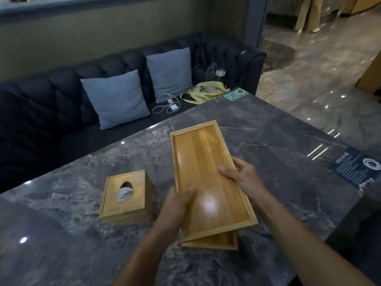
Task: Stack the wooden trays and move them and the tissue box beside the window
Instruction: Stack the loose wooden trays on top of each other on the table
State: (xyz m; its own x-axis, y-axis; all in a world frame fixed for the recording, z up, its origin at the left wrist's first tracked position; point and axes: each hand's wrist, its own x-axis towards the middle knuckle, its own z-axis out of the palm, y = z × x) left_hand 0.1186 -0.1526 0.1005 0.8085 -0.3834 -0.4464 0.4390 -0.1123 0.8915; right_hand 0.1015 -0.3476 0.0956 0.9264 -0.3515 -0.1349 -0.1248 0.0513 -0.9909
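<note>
A long wooden tray (202, 162) is held over the grey marble table (278, 141), slightly askew above a second wooden tray (214, 242) whose near end shows beneath it. My left hand (177, 203) grips the top tray's left edge, thumb inside the rim. My right hand (245, 176) grips its right edge, fingers lying on the inner floor. A square wooden tissue box (125, 201) with white tissue in its oval slot stands on the table to the left of the trays, apart from both hands.
A dark tufted sofa (51, 112) with two blue cushions (115, 100) runs behind the table; a charger cable (169, 105) and a yellow bag (203, 93) lie on the seat. A blue card (356, 170) lies at the table's right edge. Glossy floor lies to the right.
</note>
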